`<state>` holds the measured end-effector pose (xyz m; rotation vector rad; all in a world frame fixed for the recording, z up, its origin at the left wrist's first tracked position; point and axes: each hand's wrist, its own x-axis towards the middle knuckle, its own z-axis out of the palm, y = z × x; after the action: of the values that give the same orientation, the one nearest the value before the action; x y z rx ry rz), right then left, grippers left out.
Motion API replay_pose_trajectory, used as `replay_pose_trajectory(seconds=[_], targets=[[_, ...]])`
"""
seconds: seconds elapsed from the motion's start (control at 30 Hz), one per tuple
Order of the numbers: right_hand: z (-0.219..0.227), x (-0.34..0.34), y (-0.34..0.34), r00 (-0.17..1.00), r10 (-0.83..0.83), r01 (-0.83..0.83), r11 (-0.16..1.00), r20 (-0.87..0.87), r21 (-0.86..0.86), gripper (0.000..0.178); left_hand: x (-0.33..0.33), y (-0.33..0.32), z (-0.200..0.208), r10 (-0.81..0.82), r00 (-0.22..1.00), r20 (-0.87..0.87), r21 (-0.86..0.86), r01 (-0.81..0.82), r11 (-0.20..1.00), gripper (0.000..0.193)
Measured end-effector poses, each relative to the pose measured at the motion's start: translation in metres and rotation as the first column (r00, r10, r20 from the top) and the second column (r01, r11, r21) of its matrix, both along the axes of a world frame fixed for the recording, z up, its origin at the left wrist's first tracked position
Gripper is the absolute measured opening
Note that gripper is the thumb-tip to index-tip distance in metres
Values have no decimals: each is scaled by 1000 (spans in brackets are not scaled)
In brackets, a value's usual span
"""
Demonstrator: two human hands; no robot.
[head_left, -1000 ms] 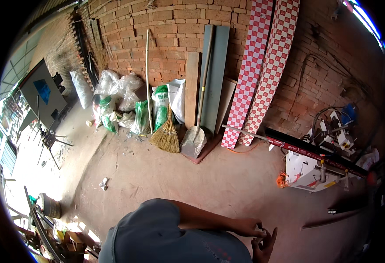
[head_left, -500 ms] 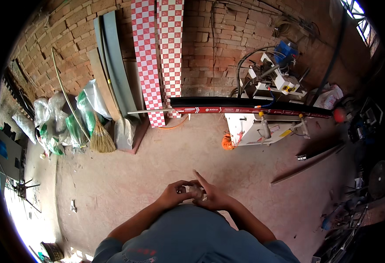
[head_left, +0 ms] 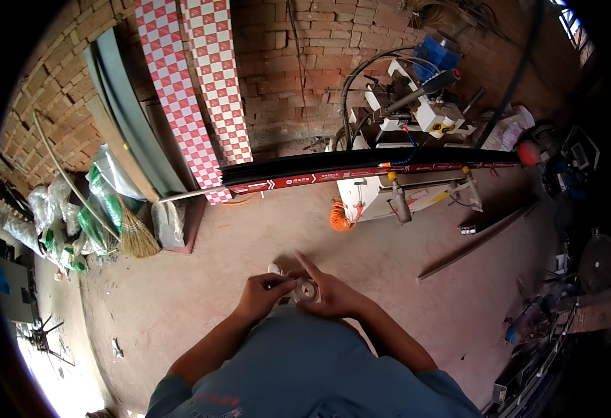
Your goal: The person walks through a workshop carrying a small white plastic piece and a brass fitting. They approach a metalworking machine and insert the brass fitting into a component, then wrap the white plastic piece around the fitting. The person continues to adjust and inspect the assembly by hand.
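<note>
I hold a small round object [head_left: 306, 290], pale with a darker middle, low in the centre of the frame, just above my chest. What it is exactly, I cannot tell; it is too small. My right hand [head_left: 333, 296] is under it and around it, the fingers curled to carry it, and the index finger points straight up toward the upper part of the frame. My left hand [head_left: 260, 296] comes from the left side, and its fingertips are closed on the left edge of the same object, so both hands meet there. My forearms come up from the lower edge, out of the blue shirt [head_left: 305, 369] that fills the bottom centre.

Under the hands is a bare reddish dirt floor [head_left: 201, 279]. Above the hands, across the middle of the frame, a long black profile [head_left: 361, 164] with a red strip lies on a white machine stand [head_left: 382, 198]. An orange coiled cord [head_left: 340, 217] hangs at the left foot of the stand. In the upper left, two red and white checkered panels [head_left: 201, 90] lean on the brick wall [head_left: 284, 70], with grey sheets [head_left: 128, 118] beside them. At the left, a straw broom [head_left: 137, 237] stands near plastic bags [head_left: 75, 216]. At the right, a long thin bar [head_left: 479, 240] lies on the floor.
</note>
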<state>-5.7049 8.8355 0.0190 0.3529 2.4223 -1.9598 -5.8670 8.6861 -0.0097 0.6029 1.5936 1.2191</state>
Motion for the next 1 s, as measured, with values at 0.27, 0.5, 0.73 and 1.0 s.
replay_pose_trajectory(seconds=[0.27,0.5,0.73,1.0], targets=[[6,-50,83,976,-219,218,976,25,14,100,-78,120,12,-201,979,-10,63,201,977,35],[0,-79,138,963,-257,253,966,74,60,52,-112,173,9,-212,970,121,75,204,976,35],[-15,-79,225,968,-210,216,976,138,-30,21,-108,240,18,-194,981,-16,-67,193,979,35],[-23,-50,334,994,-16,44,965,109,-258,17,-63,319,31,-92,995,-48,-90,87,992,34]])
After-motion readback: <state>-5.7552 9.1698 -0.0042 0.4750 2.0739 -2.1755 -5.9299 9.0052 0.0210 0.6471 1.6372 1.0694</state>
